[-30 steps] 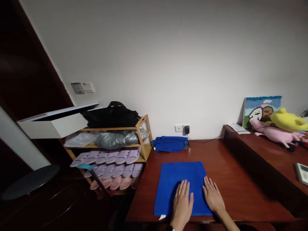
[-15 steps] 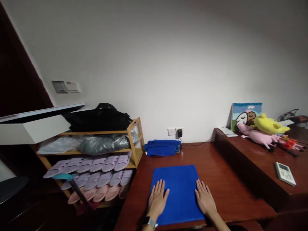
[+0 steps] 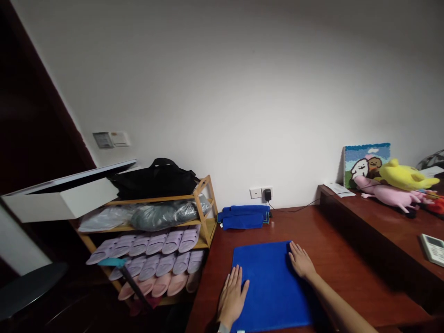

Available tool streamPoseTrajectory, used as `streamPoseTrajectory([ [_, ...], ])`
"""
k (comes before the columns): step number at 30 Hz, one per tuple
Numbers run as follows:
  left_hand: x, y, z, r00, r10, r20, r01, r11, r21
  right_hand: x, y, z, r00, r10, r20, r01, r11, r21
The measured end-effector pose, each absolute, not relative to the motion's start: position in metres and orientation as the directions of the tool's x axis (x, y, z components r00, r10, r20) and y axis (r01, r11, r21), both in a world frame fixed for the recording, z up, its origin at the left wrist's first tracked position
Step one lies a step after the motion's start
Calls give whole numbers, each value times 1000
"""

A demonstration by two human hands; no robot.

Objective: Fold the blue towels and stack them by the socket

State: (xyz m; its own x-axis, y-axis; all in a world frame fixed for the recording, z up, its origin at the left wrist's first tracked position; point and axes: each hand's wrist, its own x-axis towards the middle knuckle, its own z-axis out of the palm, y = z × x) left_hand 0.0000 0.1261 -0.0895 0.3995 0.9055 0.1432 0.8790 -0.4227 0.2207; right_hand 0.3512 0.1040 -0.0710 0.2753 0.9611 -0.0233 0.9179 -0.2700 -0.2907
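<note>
A blue cloth (image 3: 268,286) lies spread flat on the reddish-brown wooden table (image 3: 333,259). My left hand (image 3: 233,295) rests palm down along its left edge, fingers stretched out and a watch at the wrist. At the cloth's far right corner, my right hand (image 3: 301,260) lies flat with its fingers extended, touching the edge. Neither hand grips anything. Against the wall at the back of the table sits a bundle of folded blue cloths (image 3: 244,217). A white tag shows at the near edge of the spread cloth.
Left of the table stands a wooden rack (image 3: 204,217) with slippers (image 3: 166,268), a black bag (image 3: 157,180) and a white box (image 3: 62,199). A charger (image 3: 267,194) is plugged into the wall. On the raised surface at right lie plush toys (image 3: 388,192) and a calculator-like device (image 3: 433,249).
My left hand went from the cloth's middle to its left edge. My right hand slid along the right edge to the far corner. The camera view shifted a little.
</note>
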Motion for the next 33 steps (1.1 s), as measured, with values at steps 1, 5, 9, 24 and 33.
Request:
streamPoseTrajectory([
  [1, -1, 126, -88, 398, 907, 139, 881, -420, 219, 352, 111, -71, 273, 961, -34, 917, -271, -292],
  [5, -3, 126, -92, 401, 904, 151, 882, -425, 203, 353, 122, -83, 277, 960, -32, 917, -274, -289],
  [9, -9, 132, -106, 419, 890, 180, 879, -447, 165, 355, 123, -97, 269, 963, -4, 921, -259, -291],
  [24, 176, 162, -67, 659, 741, 129, 700, -668, 252, 357, 125, -105, 271, 962, 21, 925, -255, -283],
  [33, 193, 161, -78, 668, 740, 72, 684, -650, 332, 359, 122, -101, 223, 975, -10, 945, -218, -245],
])
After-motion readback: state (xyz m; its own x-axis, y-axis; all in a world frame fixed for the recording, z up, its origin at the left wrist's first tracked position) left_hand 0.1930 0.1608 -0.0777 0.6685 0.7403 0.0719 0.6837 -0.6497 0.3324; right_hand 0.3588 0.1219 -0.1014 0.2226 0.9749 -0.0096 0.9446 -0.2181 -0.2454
